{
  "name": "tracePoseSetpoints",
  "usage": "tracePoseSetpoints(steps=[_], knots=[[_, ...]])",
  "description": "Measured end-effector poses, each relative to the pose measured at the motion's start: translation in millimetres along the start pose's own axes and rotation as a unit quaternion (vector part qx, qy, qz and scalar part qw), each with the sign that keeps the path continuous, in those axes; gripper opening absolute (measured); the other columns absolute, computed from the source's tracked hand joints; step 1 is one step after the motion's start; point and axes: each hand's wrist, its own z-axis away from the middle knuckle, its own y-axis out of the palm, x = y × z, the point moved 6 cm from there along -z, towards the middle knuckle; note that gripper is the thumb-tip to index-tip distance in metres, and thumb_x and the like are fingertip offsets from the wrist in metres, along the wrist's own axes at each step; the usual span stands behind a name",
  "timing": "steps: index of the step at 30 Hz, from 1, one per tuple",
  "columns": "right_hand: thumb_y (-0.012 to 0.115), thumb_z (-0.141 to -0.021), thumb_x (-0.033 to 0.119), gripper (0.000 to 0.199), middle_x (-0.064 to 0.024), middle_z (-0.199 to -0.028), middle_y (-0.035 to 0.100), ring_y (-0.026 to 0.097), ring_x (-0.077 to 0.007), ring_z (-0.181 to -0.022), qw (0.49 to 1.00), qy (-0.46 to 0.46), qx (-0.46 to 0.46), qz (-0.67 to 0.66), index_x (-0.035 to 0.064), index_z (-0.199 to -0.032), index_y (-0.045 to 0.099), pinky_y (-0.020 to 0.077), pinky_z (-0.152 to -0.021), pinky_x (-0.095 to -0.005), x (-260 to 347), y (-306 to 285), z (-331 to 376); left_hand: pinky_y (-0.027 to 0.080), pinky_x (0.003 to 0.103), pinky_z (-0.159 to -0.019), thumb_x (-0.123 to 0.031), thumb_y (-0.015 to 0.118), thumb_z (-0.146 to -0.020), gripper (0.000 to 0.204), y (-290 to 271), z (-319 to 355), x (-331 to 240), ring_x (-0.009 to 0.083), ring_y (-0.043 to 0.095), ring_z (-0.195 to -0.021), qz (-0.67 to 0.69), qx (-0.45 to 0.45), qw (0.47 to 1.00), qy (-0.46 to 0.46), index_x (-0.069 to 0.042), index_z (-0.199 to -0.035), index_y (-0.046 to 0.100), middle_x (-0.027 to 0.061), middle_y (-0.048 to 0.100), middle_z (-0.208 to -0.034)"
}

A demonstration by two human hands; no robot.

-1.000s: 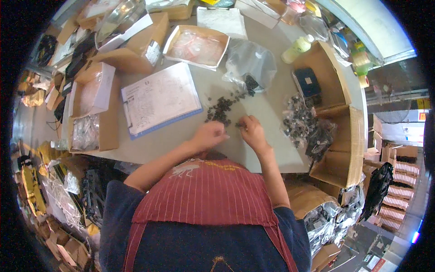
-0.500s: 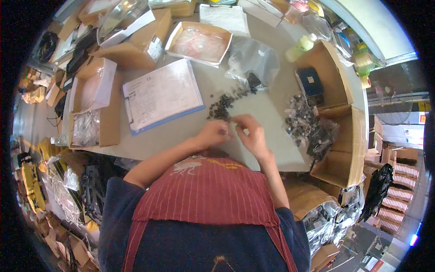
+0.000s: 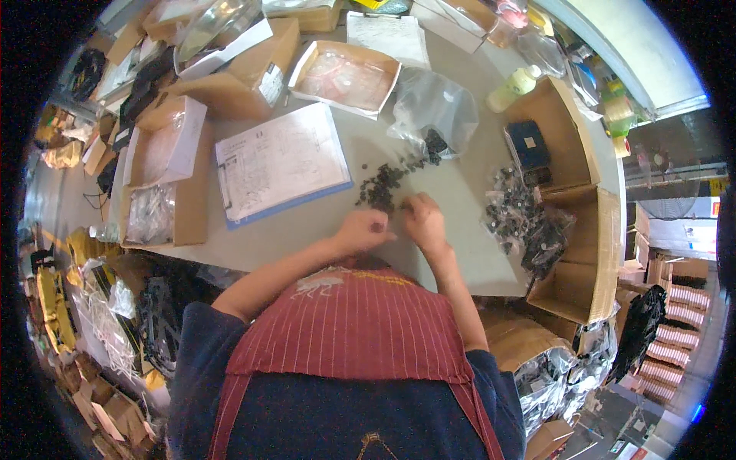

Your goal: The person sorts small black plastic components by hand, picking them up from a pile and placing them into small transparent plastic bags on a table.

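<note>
Small black parts (image 3: 381,186) lie in a loose pile on the grey table in front of me, trailing up to the mouth of a clear plastic bag (image 3: 438,107). Just below the pile, my left hand (image 3: 363,231) is closed in a loose fist, thumb toward the right; what it holds, if anything, is too small to name. My right hand (image 3: 425,222) is at the pile's lower right edge, its fingers curled and pressed together at the tips. Whether a part is between those fingertips cannot be made out. A small gap separates the two hands.
A clipboard with papers (image 3: 280,161) lies left of the pile. Bagged black parts (image 3: 512,211) sit at right, beside an open cardboard box (image 3: 575,261). A white-rimmed box (image 3: 345,79) stands at the back, a pale green bottle (image 3: 514,88) at back right, and another carton (image 3: 192,207) at left.
My right hand has shifted from beside the left hand's fingertips to the pile's right edge, its finger loop closing. The left hand stays nearly in place. The whole view has shifted slightly.
</note>
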Motion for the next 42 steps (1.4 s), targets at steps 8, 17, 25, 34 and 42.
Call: tracePoseSetpoints(steps=[8, 17, 25, 34, 42], knots=[[0.060, -0.077, -0.002, 0.017, -0.0143, -0.090, 0.065, 0.063, -0.0377, -0.086, 0.992, 0.051, -0.093, -0.066, 0.0048, -0.092, 0.065, 0.0517, -0.076, -0.0469, -22, -20, 9, 0.044, 0.033, -0.068, -0.030, 0.079, -0.084, 0.038, 1, -3, 2, 0.0144, 0.051, -0.072, 0.034, -0.004, 0.999, -0.001, -0.004, -0.073, 0.053, 0.0045, 0.054, -0.072], [0.066, -0.078, -0.002, 0.017, -0.0139, -0.089, 0.065, 0.064, -0.0346, -0.083, 0.989, 0.068, -0.085, -0.096, 0.0031, -0.095, 0.066, 0.0534, -0.071, -0.0415, -6, -36, 11, 0.045, 0.034, -0.070, -0.029, 0.079, -0.083, 0.035, 5, -3, 13, 0.0152, 0.053, -0.074, 0.021, 0.017, 1.000, -0.011, -0.004, -0.076, 0.056, 0.0051, 0.057, -0.074], [0.065, -0.078, -0.005, 0.028, -0.0146, -0.103, 0.065, 0.065, -0.0342, -0.093, 0.962, -0.085, 0.028, -0.257, 0.0024, -0.105, 0.066, 0.0544, -0.078, -0.0386, 63, -50, 9, 0.048, 0.038, -0.069, -0.027, 0.078, -0.079, 0.029, 10, -7, 19, 0.0246, 0.058, -0.074, 0.092, -0.050, 0.993, 0.059, -0.004, -0.079, 0.060, 0.0121, 0.061, -0.078], [0.067, -0.083, 0.006, 0.019, -0.0150, -0.096, 0.064, 0.063, -0.0361, -0.086, 0.998, -0.045, -0.008, -0.045, 0.0060, -0.101, 0.068, 0.0520, -0.077, -0.0444, 7, 4, -6, 0.044, 0.034, -0.066, -0.029, 0.077, -0.085, 0.035, -16, 1, -3, 0.0141, 0.051, -0.072, -0.010, 0.009, 1.000, -0.015, -0.004, -0.074, 0.055, 0.0056, 0.057, -0.073], [0.064, -0.082, 0.004, 0.039, -0.0208, -0.111, 0.066, 0.062, -0.0409, -0.103, 0.996, -0.022, 0.068, -0.046, 0.0034, -0.121, 0.064, 0.0511, -0.091, -0.0479, 17, 13, -3, 0.046, 0.039, -0.067, -0.030, 0.077, -0.081, 0.029, 7, 5, 26, 0.0182, 0.054, -0.073, 0.027, -0.026, 0.999, 0.023, -0.005, -0.081, 0.062, 0.0076, 0.058, -0.076]])
